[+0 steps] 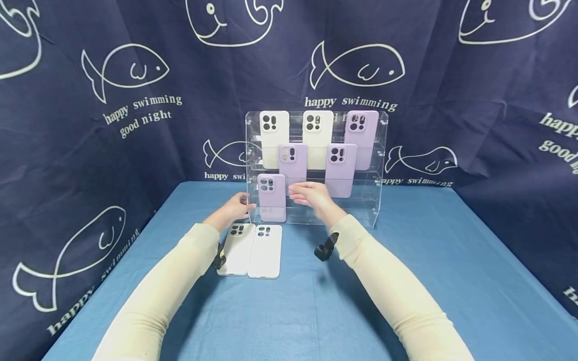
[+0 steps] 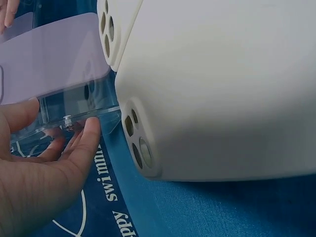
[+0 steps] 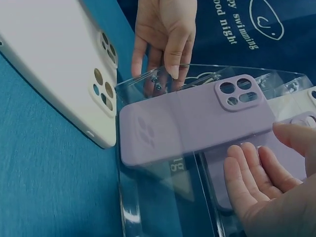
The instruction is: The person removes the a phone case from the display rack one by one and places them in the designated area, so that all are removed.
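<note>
A clear acrylic display rack (image 1: 311, 215) stands on the table, its tiers holding phone cases. My left hand (image 1: 236, 206) grips its left side panel, thumb on one face and fingers on the other. Beside that hand, a purple phone case (image 1: 272, 198) leans on the lowest tier. My right hand (image 1: 314, 196) holds nothing; its fingers are loosely extended just right of that case, near another purple case (image 1: 293, 159) one tier up. Two white phone cases, a left one (image 1: 239, 250) and a right one (image 1: 265, 253), lie side by side in front of the rack.
The middle tier also bears a purple case (image 1: 340, 173) on the right. Up top stand a left white case (image 1: 274, 135), a middle white case (image 1: 318, 133) and a purple case (image 1: 365, 133). Dark blue fish-print curtains (image 1: 271, 80) surround the blue-covered table (image 1: 429, 271).
</note>
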Demonstrator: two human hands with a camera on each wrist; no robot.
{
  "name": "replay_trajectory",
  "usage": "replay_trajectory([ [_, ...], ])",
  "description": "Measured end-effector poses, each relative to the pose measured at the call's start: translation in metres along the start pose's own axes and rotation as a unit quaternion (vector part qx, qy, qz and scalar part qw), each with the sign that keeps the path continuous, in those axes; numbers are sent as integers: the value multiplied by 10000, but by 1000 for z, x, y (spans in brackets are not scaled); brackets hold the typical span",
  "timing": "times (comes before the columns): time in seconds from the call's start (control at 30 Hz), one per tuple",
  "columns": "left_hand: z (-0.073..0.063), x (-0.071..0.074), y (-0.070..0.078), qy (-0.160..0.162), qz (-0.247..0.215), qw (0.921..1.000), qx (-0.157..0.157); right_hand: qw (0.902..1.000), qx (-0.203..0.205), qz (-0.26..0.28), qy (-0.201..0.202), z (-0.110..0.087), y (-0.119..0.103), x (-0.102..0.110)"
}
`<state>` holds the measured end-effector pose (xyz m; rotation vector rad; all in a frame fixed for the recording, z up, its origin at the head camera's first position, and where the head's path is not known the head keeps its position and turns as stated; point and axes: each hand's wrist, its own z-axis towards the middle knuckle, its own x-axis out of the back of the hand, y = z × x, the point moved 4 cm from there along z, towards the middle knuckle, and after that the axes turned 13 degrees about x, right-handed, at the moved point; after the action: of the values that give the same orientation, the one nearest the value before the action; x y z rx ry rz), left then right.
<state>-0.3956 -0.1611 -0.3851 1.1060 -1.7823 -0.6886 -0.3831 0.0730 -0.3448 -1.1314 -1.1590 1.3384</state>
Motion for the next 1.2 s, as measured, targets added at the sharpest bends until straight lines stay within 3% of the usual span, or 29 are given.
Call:
replay_trajectory([
  [0.23,-2,1,0,42,36,10000,-44,9997,135,-11,197,0,0,-11],
  [0.6,2,0,-3,-3,-106,9999,-41,9972,-343,-647,138,2,11,-18],
  [1.2,5,-1,-3,20,-160,9999,-55,9970,-79,-739,227,9,22,-19],
])
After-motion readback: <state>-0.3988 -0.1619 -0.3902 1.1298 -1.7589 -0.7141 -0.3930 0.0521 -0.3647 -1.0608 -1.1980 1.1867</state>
